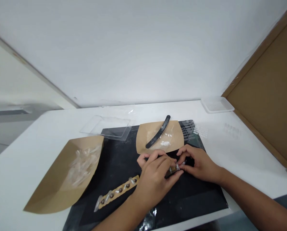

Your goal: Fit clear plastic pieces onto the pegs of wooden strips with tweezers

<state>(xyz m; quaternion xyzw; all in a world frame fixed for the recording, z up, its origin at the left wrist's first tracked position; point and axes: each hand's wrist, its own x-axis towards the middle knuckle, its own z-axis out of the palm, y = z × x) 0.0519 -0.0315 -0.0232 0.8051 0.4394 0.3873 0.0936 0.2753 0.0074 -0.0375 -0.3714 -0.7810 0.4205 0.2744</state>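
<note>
Firstly, left hand (153, 184) above the black mat (193, 202), fingers closed on a small dark-and-clear piece (174, 169), its long axis slanting up toward the right hand (200, 163), those fingertips also pinching its clear end, both hands clamped on it together

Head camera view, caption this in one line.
Left hand and right hand pinch a small brown-and-clear piece over a black mat.
</note>
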